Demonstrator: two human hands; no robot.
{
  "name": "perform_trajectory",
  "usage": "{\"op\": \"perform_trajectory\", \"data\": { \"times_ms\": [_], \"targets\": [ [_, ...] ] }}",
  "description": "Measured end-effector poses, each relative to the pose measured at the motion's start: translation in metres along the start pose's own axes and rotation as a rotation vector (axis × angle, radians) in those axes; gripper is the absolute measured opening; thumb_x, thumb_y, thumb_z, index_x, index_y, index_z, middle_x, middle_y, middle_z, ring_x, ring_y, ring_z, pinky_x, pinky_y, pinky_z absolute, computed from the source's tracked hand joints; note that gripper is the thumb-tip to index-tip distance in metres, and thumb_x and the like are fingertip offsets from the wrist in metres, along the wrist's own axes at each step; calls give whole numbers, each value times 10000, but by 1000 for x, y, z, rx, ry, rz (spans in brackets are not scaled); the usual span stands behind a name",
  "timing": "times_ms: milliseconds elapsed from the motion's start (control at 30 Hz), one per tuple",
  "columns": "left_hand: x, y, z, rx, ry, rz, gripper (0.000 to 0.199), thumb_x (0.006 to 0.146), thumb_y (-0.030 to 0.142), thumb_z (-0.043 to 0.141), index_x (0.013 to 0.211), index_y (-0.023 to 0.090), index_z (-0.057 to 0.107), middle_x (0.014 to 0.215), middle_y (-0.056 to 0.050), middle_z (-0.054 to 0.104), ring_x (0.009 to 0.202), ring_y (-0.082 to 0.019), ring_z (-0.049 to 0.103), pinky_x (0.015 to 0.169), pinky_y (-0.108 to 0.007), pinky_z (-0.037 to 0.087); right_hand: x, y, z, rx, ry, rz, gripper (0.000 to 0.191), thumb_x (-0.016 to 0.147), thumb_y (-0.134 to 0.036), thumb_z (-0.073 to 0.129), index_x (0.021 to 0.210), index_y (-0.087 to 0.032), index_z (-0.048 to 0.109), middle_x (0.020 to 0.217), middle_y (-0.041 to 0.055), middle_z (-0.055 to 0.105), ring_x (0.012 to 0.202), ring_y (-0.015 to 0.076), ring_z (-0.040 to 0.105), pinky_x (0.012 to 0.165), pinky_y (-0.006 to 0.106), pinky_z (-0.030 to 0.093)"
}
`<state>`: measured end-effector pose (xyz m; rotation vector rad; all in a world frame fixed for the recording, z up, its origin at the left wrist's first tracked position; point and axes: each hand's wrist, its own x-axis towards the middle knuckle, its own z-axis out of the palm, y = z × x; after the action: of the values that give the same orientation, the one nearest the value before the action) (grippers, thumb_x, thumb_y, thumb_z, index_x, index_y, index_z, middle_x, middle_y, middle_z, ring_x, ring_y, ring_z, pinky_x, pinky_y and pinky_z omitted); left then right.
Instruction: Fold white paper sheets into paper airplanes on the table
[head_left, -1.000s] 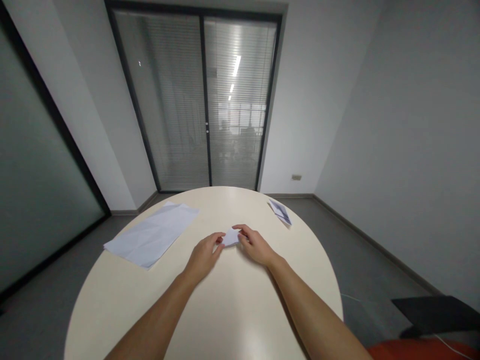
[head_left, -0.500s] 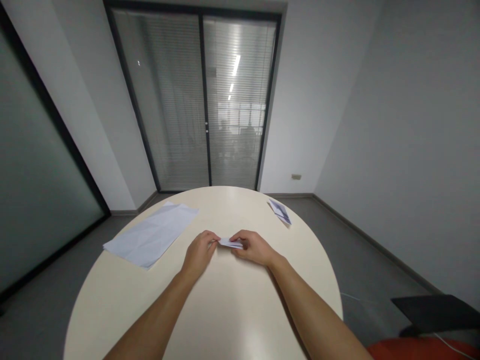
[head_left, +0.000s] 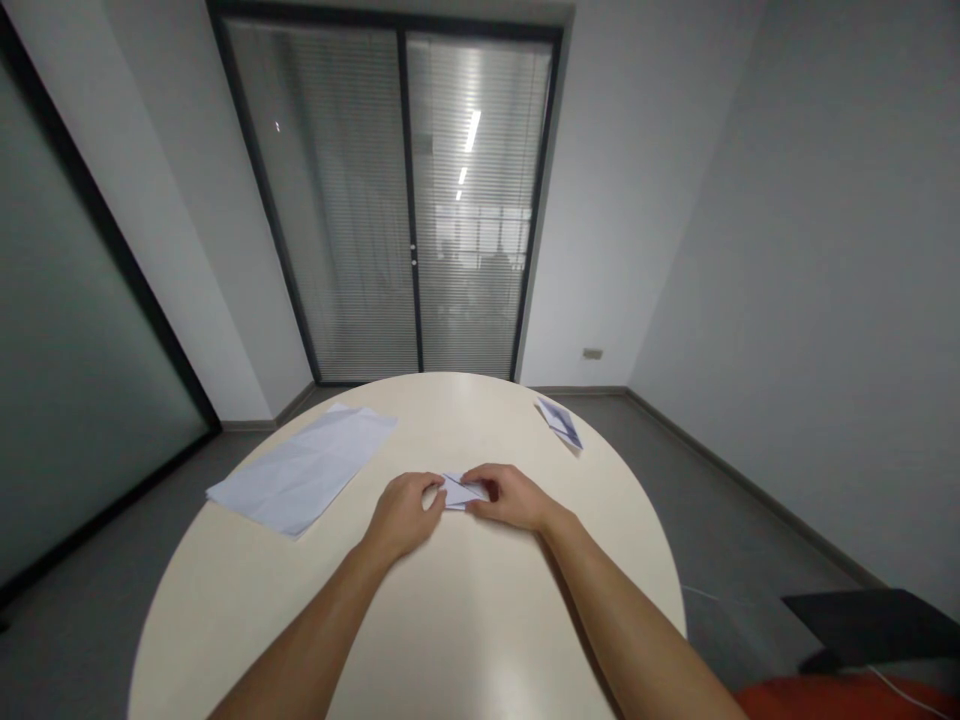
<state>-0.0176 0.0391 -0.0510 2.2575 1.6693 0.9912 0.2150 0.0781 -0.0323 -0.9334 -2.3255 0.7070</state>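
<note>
A small piece of folded white paper (head_left: pixel 459 492) is held low over the middle of the round table, with crease lines showing on its upper face. My left hand (head_left: pixel 409 507) grips its left end between thumb and fingers. On the other end, my right hand (head_left: pixel 510 496) is closed with the thumb at the near edge and the fingers at the far edge. Parts of both ends are hidden by my fingers. Whether the paper touches the tabletop I cannot tell.
Creased white paper sheets (head_left: pixel 304 470) lie at the left of the cream round table (head_left: pixel 450 620). Another folded paper piece (head_left: pixel 560 425) rests near the far right edge. A red chair (head_left: pixel 847 697) with a black armrest (head_left: pixel 874 622) stands at lower right.
The folded paper has tilted, so more of its upper face shows. My left hand has shifted slightly nearer and now spans its left end. My right hand has barely moved.
</note>
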Motion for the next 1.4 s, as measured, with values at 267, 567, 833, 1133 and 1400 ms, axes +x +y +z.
{"op": "perform_trajectory", "data": {
  "times_ms": [267, 567, 833, 1133, 1400],
  "targets": [
    [1, 4, -5, -13, -23, 8, 258, 920, 358, 606, 1100, 214, 723, 1102, -76, 751, 1033, -241, 670, 960, -379, 475, 3, -4, 0, 18, 76, 5, 308, 905, -333, 630, 1168, -197, 717, 1091, 80, 748, 894, 201, 672, 822, 321, 512],
    [1, 5, -6, -7, -33, -31, 249, 969, 340, 529, 1104, 237, 711, 1047, -73, 750, 962, -215, 678, 865, -326, 476, 4, 5, 7, 111, 110, 11, 362, 925, -246, 591, 1281, -204, 641, 1134, 90, 731, 988, 205, 686, 887, 338, 529],
    [3, 6, -6, -25, -55, 53, 306, 999, 305, 457, 1002, 220, 751, 981, -72, 766, 939, -215, 683, 866, -315, 466, 6, 2, 5, 63, 149, 14, 305, 962, -291, 552, 1231, -212, 673, 1122, 85, 733, 983, 214, 676, 880, 339, 517],
    [3, -3, 3, -41, -15, 89, 236, 947, 235, 523, 1007, 213, 750, 1016, -79, 765, 962, -225, 686, 902, -344, 478, 7, 2, 6, 29, 146, -49, 204, 960, -310, 564, 1027, -204, 725, 1016, 72, 731, 927, 201, 655, 841, 311, 496],
    [4, -1, 4, -15, -20, 86, 185, 915, 173, 540, 956, 193, 720, 996, -73, 755, 957, -231, 668, 901, -359, 475, 8, 10, 11, 114, 157, 83, 228, 908, -269, 610, 1098, -191, 708, 1043, 78, 741, 877, 198, 676, 782, 310, 513]
  ]
}}
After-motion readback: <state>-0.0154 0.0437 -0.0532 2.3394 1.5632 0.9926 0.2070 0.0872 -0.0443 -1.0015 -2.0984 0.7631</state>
